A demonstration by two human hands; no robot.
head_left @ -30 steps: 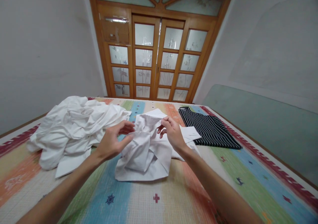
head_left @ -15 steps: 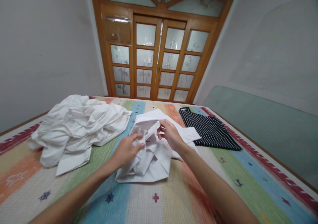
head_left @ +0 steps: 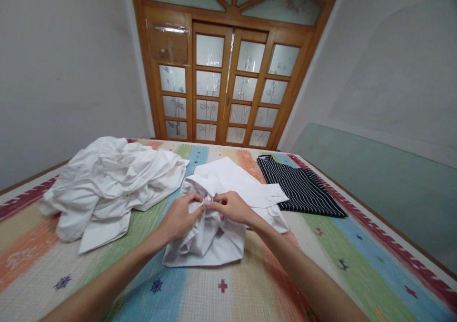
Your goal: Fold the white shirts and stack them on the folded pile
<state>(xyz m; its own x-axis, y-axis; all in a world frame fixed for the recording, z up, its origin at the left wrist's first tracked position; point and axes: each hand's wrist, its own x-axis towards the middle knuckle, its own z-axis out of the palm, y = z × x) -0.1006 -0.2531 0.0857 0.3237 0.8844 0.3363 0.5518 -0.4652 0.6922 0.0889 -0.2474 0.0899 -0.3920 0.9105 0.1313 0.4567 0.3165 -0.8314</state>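
Observation:
A white shirt (head_left: 223,248) lies bunched in front of me, with a flat sleeve and cuff (head_left: 269,194) stretching to the right. My left hand (head_left: 183,215) pinches its fabric between thumb and fingers. Right beside it, my right hand (head_left: 230,206) also grips the shirt, and the fingertips of both hands meet at one spot. Whatever small detail sits between the fingertips is too hidden to make out. The cuff end reaches the edge of a folded black shirt with white stripes (head_left: 300,185).
A large heap of white cloth (head_left: 117,184) lies to the left on the multicoloured patterned bedspread (head_left: 200,298). A pale green headboard-like panel (head_left: 374,174) runs along the right side. Behind the bed stand wooden doors with glass panes (head_left: 228,88).
My right hand has come down and left to meet my left hand, closing on the shirt. The raised, open part of the fabric has dropped and gathered between the hands.

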